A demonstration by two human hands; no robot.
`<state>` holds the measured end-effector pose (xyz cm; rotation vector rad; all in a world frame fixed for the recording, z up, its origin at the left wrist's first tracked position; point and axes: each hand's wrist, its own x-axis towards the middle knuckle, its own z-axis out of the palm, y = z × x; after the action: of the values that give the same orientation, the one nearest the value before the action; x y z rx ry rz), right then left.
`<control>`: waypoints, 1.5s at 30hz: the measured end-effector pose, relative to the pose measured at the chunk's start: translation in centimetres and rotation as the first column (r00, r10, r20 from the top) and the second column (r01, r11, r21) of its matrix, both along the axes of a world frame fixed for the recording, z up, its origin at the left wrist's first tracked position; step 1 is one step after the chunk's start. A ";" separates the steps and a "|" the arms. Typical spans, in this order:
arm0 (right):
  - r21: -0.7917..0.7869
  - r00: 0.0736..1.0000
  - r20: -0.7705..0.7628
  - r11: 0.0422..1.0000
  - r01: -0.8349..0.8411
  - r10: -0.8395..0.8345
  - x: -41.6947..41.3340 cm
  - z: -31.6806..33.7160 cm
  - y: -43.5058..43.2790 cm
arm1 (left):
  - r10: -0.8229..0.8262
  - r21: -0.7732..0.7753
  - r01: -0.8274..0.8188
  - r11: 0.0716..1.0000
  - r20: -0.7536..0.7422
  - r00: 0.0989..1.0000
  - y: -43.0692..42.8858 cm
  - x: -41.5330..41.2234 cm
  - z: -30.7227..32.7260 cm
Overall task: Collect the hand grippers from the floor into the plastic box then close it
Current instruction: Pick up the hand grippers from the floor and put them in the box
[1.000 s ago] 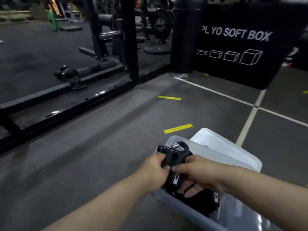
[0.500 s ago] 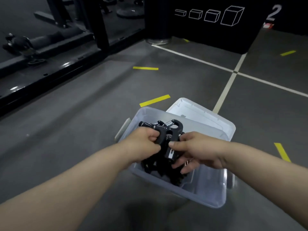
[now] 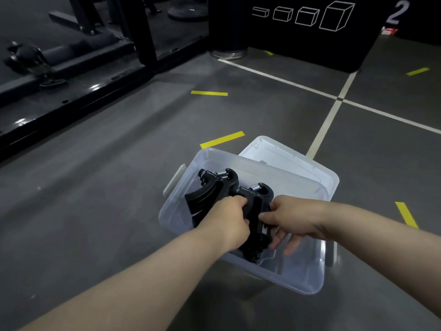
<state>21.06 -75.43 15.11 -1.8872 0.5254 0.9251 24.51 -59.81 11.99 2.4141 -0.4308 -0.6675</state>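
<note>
A clear plastic box (image 3: 307, 278) stands open on the grey gym floor. Inside its left half lies a bundle of black hand grippers (image 3: 210, 194) with silver springs at the top. My left hand (image 3: 229, 220) grips the handles of the bundle from the left. My right hand (image 3: 291, 218) holds the right-hand gripper (image 3: 256, 199) with thumb on top and fingers curled underneath, down inside the box. The white lid (image 3: 286, 154) lies just behind the box, partly hidden by its far wall.
A black rack base with a padded bar (image 3: 71, 56) runs along the left. A black plyo soft box (image 3: 310, 25) stands at the back. White lines (image 3: 329, 120) and yellow tape strips (image 3: 222, 139) mark the floor around the box.
The camera tilted down and the box came fully into view. Both hands lowered the gripper bundle deeper into the box, and a second gripper now shows apart on the left.
</note>
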 end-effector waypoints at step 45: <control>-0.213 0.990 0.135 0.976 0.053 -0.025 -2.0 -4.4 2.1 | -0.275 0.417 0.165 0.894 0.219 0.936 -1.4 -2.1 -0.6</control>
<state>19.10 -73.36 10.72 -2.1091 0.6005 0.7348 22.36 -61.21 11.41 2.8877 -0.7603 -0.5564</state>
